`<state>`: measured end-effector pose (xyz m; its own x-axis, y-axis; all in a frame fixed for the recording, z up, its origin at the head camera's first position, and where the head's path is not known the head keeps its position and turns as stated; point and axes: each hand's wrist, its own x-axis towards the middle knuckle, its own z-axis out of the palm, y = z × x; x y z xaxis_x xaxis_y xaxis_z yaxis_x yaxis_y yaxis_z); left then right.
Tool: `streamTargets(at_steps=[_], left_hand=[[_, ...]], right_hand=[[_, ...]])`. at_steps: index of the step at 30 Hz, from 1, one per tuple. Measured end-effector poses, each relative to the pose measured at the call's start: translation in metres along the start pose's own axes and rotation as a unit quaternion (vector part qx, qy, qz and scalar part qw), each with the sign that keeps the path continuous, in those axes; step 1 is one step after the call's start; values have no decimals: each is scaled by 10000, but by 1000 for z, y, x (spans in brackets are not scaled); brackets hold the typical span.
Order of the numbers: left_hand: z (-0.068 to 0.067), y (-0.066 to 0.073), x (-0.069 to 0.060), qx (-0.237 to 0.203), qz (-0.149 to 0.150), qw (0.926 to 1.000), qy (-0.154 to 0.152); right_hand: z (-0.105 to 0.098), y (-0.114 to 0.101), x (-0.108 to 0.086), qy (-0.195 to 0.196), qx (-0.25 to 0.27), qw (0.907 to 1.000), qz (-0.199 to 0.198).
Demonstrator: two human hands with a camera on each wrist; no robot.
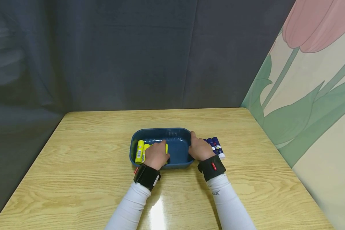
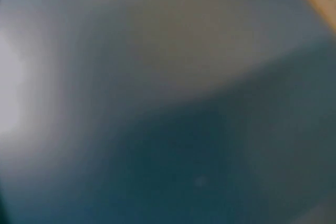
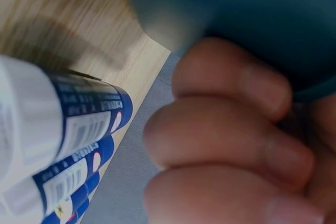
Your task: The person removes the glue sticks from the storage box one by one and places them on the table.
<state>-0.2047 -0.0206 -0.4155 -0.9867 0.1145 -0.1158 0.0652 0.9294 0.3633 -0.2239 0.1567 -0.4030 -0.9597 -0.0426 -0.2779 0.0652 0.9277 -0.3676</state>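
A dark blue plastic bin [image 1: 178,152] sits on the table with yellow glue sticks [image 1: 139,152] lying side by side in its left half. My left hand [image 1: 156,155] reaches over the front rim into it. Thumb and fingers pinch a yellow glue stick [image 1: 166,148], mostly hidden beneath them. In the left wrist view, only a blurred, close blue surface shows. My right hand [image 1: 200,149] grips the bin's right wall, its fingers [image 3: 226,124] curled against the rim. Close by that hand, outside the bin, lie several navy glue sticks with white ends [image 3: 84,114].
The wooden table [image 1: 74,166] extends on both sides of the bin. A dark curtain [image 1: 138,57] hangs behind its back edge. On the right stands a wall [image 1: 310,105] painted with tulips.
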Motion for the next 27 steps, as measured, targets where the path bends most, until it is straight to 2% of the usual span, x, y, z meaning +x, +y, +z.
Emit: streamTargets(at_steps=[12, 27], left_hand=[[3, 0, 3, 54, -57, 10000, -23], [3, 1, 2, 117, 72, 9999, 103]], right_hand=[[1, 0, 0, -7, -10, 10000, 73], [1, -1, 0, -36, 6, 10000, 92]])
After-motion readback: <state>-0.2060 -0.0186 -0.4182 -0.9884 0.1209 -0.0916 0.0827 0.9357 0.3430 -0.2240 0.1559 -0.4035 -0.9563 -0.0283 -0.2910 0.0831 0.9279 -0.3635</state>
